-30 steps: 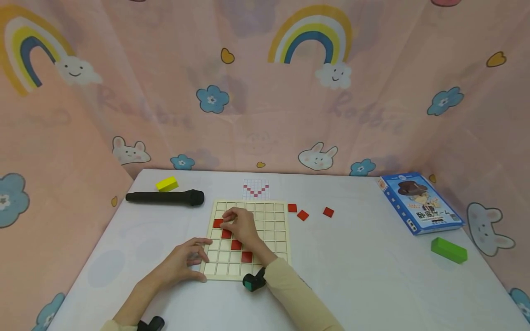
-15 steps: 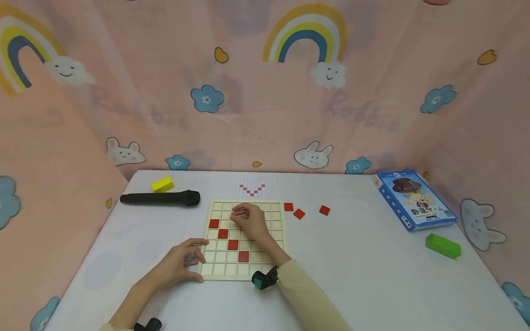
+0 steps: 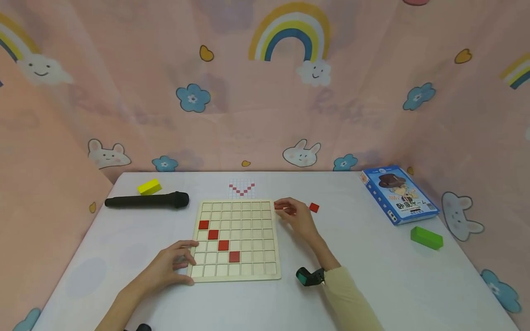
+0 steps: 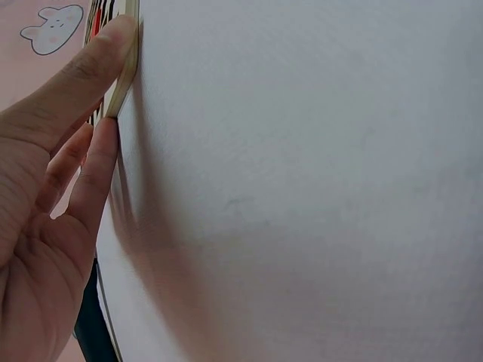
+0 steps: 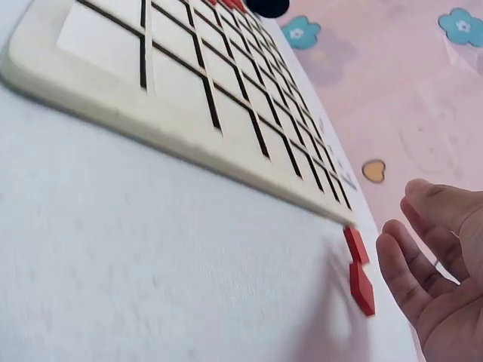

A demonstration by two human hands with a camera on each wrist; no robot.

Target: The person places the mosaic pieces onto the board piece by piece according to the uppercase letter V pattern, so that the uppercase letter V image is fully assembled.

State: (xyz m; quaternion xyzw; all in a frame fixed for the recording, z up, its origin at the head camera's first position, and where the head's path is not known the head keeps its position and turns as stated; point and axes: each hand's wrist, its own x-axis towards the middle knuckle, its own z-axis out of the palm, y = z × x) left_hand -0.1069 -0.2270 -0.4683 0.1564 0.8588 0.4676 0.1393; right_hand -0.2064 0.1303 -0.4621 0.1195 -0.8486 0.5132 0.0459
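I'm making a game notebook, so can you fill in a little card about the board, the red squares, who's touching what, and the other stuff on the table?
Board: cream grid, flat on the table
Placed squares: four red, in a diagonal line
Loose squares: red, off the board; some partly hidden
Pattern sheet: red V shape, beyond the board
Left grip: touching the board's left edge
Right grip: near the board's far right corner
Other things: microphone, yellow block, blue box, green block
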